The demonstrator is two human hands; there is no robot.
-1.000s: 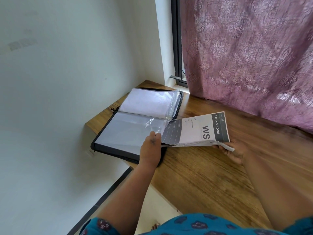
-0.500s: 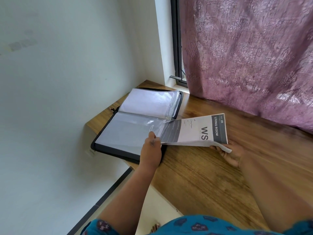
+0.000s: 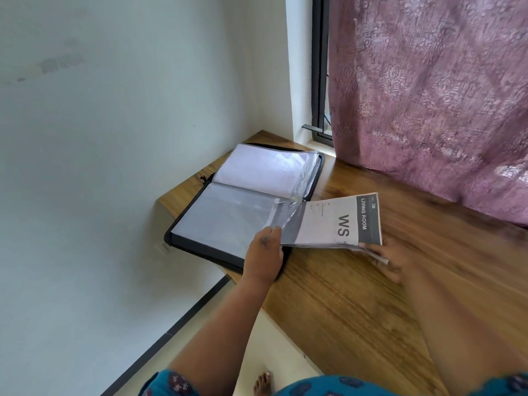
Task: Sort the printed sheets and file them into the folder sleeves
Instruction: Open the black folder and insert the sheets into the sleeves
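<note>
- A stack of white printed sheets (image 3: 334,221), its top page bearing a dark grey band reading "LIVING ROOM" and large letters "WS", is hovering above the brown wooden tabletop (image 3: 357,310), with its left end lying over the right edge of the folder.
- The left end of the top page is showing through the lifted corner of a clear plastic sleeve (image 3: 281,212).
- The left hand (image 3: 264,252) is pinching that sleeve corner between thumb and curled fingers, right at the stack's near left corner.
- The right hand (image 3: 395,257) is gripping the stack's right end from below, fingers curled under the sheets, which are fanning slightly there.
- The black zip-edged folder (image 3: 245,201) is lying open flat at the table's far left corner, clear sleeves showing pale pages on both halves.
- A mauve patterned curtain (image 3: 428,95) is hanging behind the table beside a dark window frame (image 3: 318,67).
- A bare foot (image 3: 263,384) is showing on the floor below.
</note>
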